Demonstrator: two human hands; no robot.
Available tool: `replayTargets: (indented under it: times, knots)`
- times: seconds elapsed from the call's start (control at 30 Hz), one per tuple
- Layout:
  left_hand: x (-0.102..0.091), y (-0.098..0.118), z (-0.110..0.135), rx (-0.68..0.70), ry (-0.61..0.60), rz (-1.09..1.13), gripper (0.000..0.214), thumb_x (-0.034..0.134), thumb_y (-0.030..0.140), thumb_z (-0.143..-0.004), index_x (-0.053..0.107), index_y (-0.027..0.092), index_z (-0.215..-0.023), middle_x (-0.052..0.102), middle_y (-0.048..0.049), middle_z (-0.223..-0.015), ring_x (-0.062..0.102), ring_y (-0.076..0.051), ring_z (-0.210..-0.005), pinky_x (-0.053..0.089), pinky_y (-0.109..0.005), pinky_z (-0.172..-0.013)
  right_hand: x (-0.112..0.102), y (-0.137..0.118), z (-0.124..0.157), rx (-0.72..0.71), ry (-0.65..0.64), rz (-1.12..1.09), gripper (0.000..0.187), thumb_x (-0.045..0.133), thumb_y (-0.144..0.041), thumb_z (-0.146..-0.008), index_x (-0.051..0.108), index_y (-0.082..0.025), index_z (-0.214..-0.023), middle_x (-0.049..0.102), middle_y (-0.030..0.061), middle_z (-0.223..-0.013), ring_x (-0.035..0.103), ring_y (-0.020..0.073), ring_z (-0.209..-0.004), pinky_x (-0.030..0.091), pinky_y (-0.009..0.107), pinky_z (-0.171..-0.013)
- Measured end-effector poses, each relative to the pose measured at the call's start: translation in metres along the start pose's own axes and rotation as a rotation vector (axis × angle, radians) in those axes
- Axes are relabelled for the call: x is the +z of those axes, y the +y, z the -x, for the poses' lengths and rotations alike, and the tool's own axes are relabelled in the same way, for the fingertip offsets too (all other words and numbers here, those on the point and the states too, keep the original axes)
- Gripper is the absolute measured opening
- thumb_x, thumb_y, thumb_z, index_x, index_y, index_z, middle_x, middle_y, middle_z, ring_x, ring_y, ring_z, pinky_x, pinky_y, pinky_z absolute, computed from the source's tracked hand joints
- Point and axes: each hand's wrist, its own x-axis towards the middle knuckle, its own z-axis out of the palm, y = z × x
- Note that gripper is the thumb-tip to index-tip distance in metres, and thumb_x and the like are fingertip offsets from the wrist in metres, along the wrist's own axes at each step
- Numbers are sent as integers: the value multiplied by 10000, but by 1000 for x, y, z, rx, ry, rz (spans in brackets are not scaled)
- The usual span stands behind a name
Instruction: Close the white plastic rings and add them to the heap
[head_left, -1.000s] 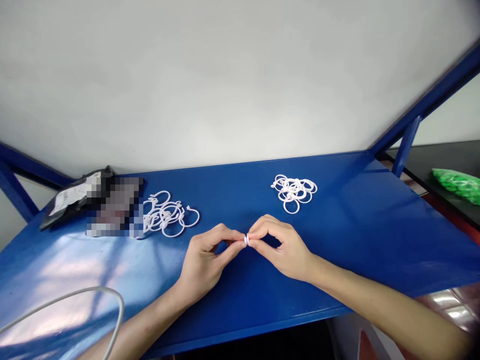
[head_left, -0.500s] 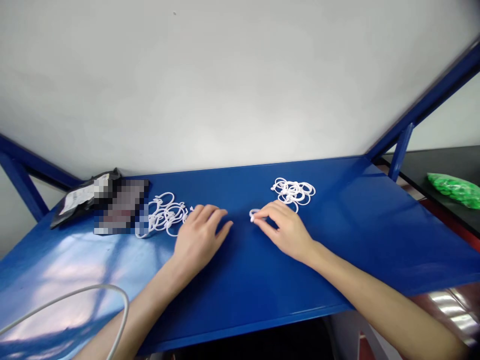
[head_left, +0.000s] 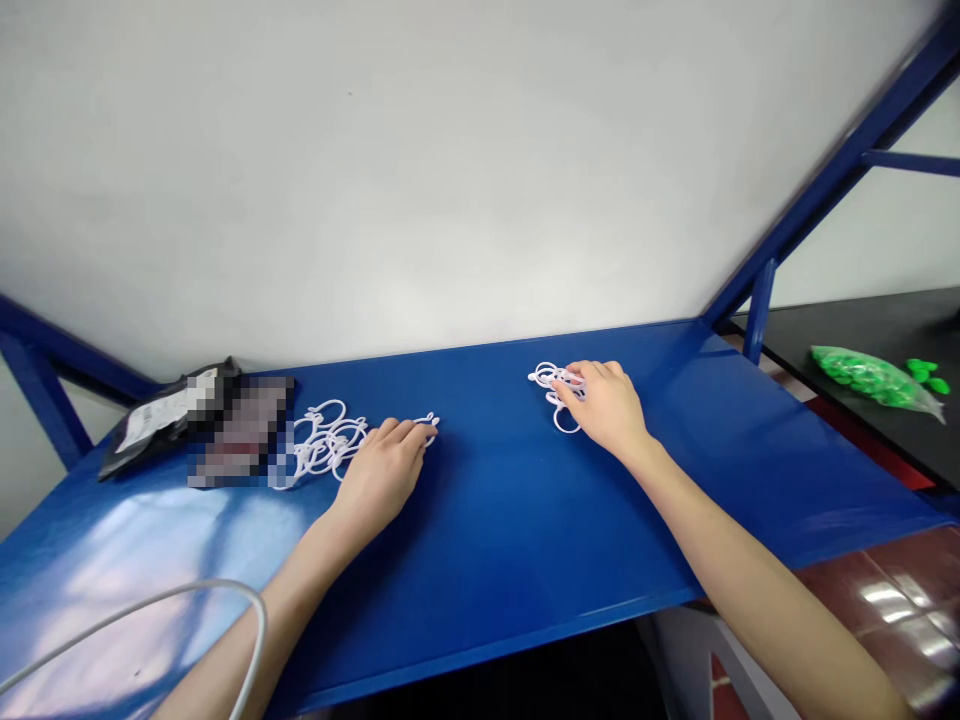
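My left hand [head_left: 384,462] lies low on the blue shelf [head_left: 495,520], its fingertips closed on a single white plastic ring [head_left: 427,423]. That ring sits just right of a loose heap of open white rings [head_left: 324,445]. My right hand [head_left: 606,405] reaches to the far side of the shelf. Its bent fingers rest on a second, tighter heap of white rings [head_left: 553,385] and pinch one ring at the heap's edge. Part of that heap is hidden under the fingers.
A black bag [head_left: 161,415] with a white label lies at the back left beside a blurred patch. A grey-white cable [head_left: 150,608] loops over the near left corner. Blue frame struts [head_left: 757,300] rise at the right. A green bag [head_left: 870,375] lies on a dark surface beyond.
The hands, joined on one small ring a second ago, have parted. My left hand went left to the open rings. My right hand carried the ring back to the far heap.
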Motion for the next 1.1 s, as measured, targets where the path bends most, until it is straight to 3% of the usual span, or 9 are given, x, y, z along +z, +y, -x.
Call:
replayTargets:
  times: [0.2,0.43,0.57,0.73,0.87,1.0,1.1]
  knots:
    - [-1,3,0,45,11,135,258,462,167,-998,690,200,-1115,732,-96,-1007,613,-280,-902,511,-416,-796,5,7,1,-22,-77,19,343,604,-433,-960,696,-174,-1165,760,123,-1109,576,362,-1080,515,454,-854]
    - [0,4,0,41,-26,127,222,493,178,-1003,670,187,-1137,727,-96,-1048,599,-287,-944,510,-425,-830,6,14,1,-29,-48,156,320,470,-320,-1031,721,-149,-1131,736,171,-1041,568,355,-1000,505,454,-818]
    - [0,5,0,15,-20,147,188,520,203,-998,662,167,-1116,719,-102,-993,605,-286,-933,521,-414,-814,4,15,0,20,-60,207,330,511,-323,-1020,728,-127,-1172,701,193,-1100,571,365,-1048,511,463,-868]
    - [1,7,0,-13,-20,177,144,545,251,-994,668,177,-986,710,-93,-934,594,-281,-899,517,-407,-791,-2,6,5,31,-24,164,455,621,-483,-964,718,-130,-1234,696,186,-1169,565,390,-1113,514,503,-922]
    - [0,10,-1,-35,-15,243,169,517,210,-979,626,200,-850,689,-70,-883,582,-260,-869,497,-389,-785,-6,-7,10,-18,12,142,451,620,-499,-966,721,-140,-1219,700,181,-1160,560,398,-1129,501,531,-936]
    - [-8,19,-3,-160,14,433,121,542,222,-934,592,209,-825,670,-40,-840,605,-230,-843,476,-347,-763,-7,-28,21,-142,28,-44,343,593,-413,-997,716,-168,-1205,702,161,-1133,566,378,-1158,484,556,-996]
    - [-16,31,-3,-294,-74,754,135,553,307,-947,594,209,-863,676,-9,-824,622,-185,-773,460,-296,-701,-7,-51,35,-238,-149,-404,291,603,-370,-1003,683,-222,-1240,704,106,-1176,609,306,-1158,518,497,-1013]
